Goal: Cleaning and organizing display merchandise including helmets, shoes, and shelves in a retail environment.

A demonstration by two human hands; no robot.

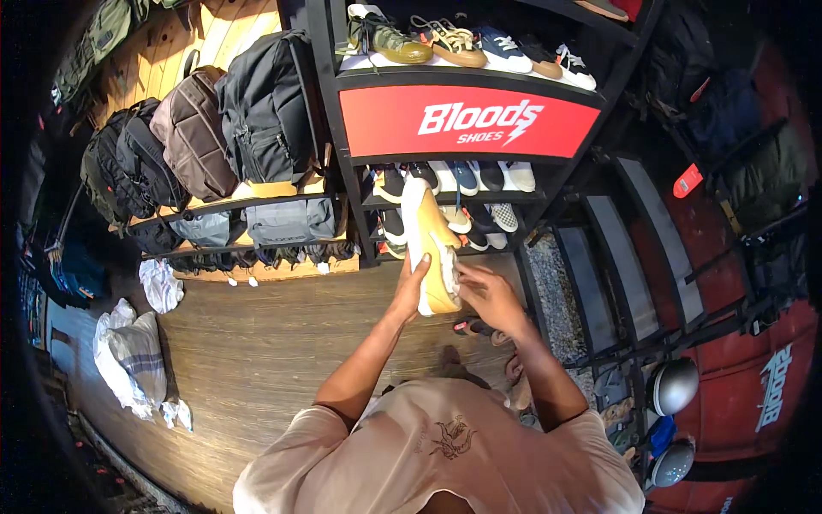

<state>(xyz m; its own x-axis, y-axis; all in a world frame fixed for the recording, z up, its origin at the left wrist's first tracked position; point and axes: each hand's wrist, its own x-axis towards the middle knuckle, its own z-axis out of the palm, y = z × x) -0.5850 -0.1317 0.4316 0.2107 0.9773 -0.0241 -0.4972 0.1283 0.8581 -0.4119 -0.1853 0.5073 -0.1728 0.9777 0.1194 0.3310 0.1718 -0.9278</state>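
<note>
A yellow sneaker [434, 257] with a pale sole is held up in front of me, tilted on its side with its toe pointing away. My left hand [412, 287] wraps round its lower left side, the thumb lying on the upper. At the shoe's right side, my right hand [488, 295] has its fingers curled against the opening. White material [450, 272], either laces or stuffing, shows there; I cannot tell which. The right fingertips are partly hidden.
Ahead stands a black shoe rack [351, 111] with a red sign panel [471, 116] and several sneakers [505, 50]. Backpacks [265, 111] line wooden shelves at left. White plastic bags [128, 360] lie on the wooden floor [248, 343]. Dark steps [634, 248] and helmets [675, 387] are at right.
</note>
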